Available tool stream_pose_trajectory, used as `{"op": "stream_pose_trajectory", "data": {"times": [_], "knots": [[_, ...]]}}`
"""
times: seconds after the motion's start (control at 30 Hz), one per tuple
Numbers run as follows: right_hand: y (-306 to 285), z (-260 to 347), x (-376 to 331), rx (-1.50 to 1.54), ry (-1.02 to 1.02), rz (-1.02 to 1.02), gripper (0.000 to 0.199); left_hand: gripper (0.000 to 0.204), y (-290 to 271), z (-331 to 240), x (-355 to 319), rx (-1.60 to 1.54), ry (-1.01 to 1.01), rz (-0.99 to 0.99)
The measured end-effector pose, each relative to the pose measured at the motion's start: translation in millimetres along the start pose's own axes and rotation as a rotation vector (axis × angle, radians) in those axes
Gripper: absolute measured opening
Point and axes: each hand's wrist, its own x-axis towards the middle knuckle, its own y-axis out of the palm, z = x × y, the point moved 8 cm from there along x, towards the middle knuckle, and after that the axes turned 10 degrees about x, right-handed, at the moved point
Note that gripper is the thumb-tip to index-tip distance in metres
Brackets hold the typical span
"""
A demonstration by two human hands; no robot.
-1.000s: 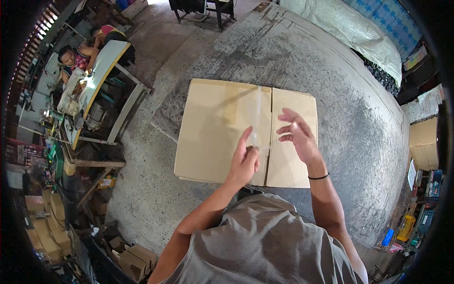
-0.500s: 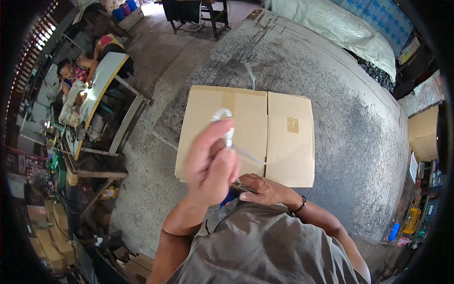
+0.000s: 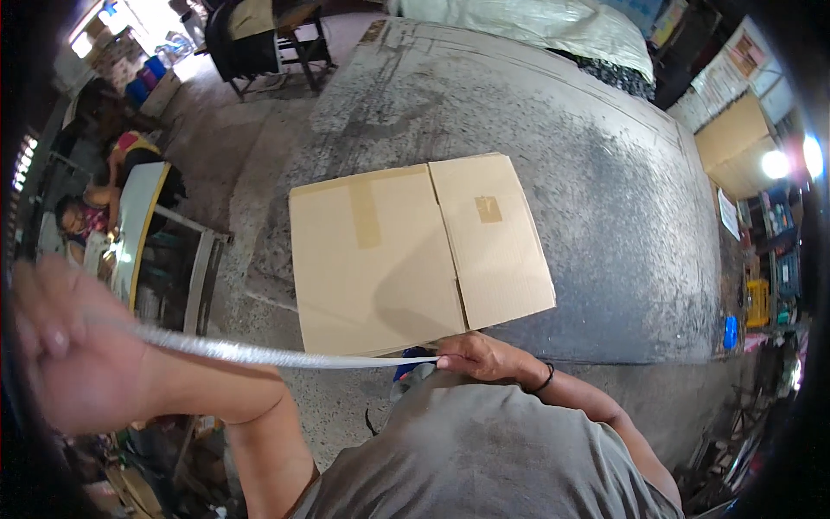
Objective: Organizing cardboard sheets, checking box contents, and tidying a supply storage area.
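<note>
A closed cardboard box (image 3: 372, 281), its top flaps meeting along a seam with tape patches, lies in front of me on a wide grey slab. Out at the far left, my left hand (image 3: 82, 346) is raised and blurred by motion, its fingers curled around a shiny whitish plastic strap (image 3: 259, 350). That strap stretches taut across my front, over the box's near edge area, to my right hand (image 3: 486, 356). There the fingers pinch its other visible end against the near side of the box. What lies beneath that hand is hidden.
The grey slab (image 3: 622, 233) extends far and right. On the left, a person (image 3: 82, 212) works at a sewing table (image 3: 143, 203). White sheeting (image 3: 545, 26) covers a heap at the back. Shelves with a yellow crate (image 3: 757, 303) stand at the right.
My left hand has swung from above the box to the far left, drawing the strap out long. The right hand stays by the box's near edge. My view has turned rightward.
</note>
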Motion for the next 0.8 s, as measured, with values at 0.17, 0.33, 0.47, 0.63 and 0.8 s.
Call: {"op": "stream_pose_trajectory", "data": {"times": [0.17,0.33,0.47,0.63,0.8], "knots": [[-16,5,-60,0.028,0.211,-0.271,0.032,0.026,26,83,-26,0.123,-0.255,-0.192],[-46,27,-197,0.109,0.285,-0.810,0.036,0.020,116,142,-92,-0.196,-0.530,-0.007],[-23,77,-328,0.078,0.033,-1.200,0.032,0.019,187,120,-138,-0.311,-0.751,0.164],[44,115,-458,-0.231,0.222,-1.533,0.026,0.017,268,89,-229,-0.434,-1.071,0.361],[147,95,-572,-0.167,0.441,-1.775,0.024,0.017,328,28,-292,-0.488,-1.081,0.459]]}}
